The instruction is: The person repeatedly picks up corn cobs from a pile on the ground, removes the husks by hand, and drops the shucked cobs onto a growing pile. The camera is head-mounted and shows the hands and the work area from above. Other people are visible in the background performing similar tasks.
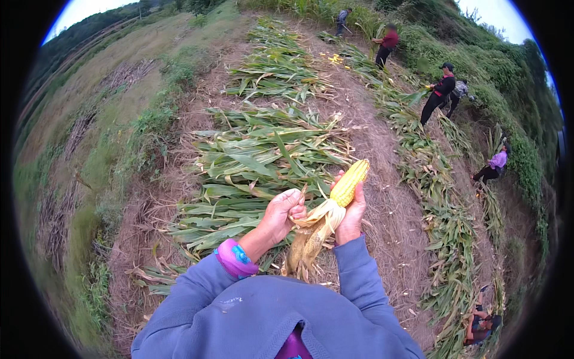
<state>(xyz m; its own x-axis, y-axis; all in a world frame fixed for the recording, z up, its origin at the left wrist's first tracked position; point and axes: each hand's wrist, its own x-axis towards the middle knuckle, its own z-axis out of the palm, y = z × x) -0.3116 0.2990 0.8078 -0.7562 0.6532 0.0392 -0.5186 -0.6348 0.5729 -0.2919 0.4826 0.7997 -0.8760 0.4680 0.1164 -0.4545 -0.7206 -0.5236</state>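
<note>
A yellow ear of corn (351, 183) lies bare at its upper part, pointing up and to the right. Dry, pale husks (320, 220) are peeled back from its base and hang down in front of my body. My right hand (352, 215) is wrapped around the ear's lower part and the husk at its base. To its left, my left hand (284, 214) is closed on a strip of the dry husk. Brown, spotted husk leaves (305, 253) dangle beneath both hands.
Cut corn stalks (264, 157) lie in a wide row before me; another stalk row (448, 224) runs along the right. Husked ears (335, 59) lie on the ground further off. Several people, one in a red top (389, 40), stand along the right side by green growth.
</note>
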